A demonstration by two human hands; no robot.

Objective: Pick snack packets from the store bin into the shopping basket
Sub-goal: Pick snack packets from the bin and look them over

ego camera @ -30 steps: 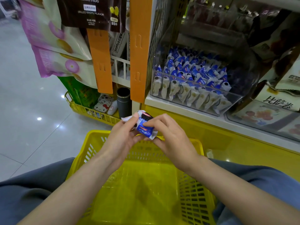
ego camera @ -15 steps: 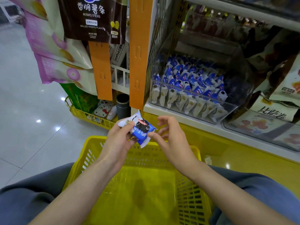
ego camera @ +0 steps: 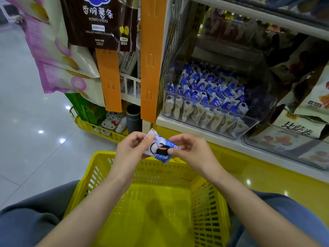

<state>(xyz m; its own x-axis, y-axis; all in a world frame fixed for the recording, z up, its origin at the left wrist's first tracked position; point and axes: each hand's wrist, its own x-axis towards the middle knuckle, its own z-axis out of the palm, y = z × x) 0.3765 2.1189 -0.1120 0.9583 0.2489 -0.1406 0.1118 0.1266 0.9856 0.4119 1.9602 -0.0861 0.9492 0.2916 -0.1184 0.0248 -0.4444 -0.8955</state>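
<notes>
A blue and white snack packet (ego camera: 160,148) is held between both hands above the far rim of the yellow shopping basket (ego camera: 210,202). My left hand (ego camera: 130,150) pinches its left end and my right hand (ego camera: 192,152) pinches its right end. The basket rests on my lap with nothing visible inside. A clear store bin (ego camera: 263,104) on the shelf ahead holds several more of the same packets (ego camera: 210,90).
Orange hanging strips (ego camera: 151,50) and large snack bags (ego camera: 99,22) hang at the left of the shelf. A yellow wire rack (ego camera: 83,123) with small items and a dark cylinder (ego camera: 133,118) stands on the floor. Other snack bags (ego camera: 302,129) fill the shelf at right.
My right hand, which had let go of the packet half a second ago, pinches its right end again. The packet now lies flatter between both hands.
</notes>
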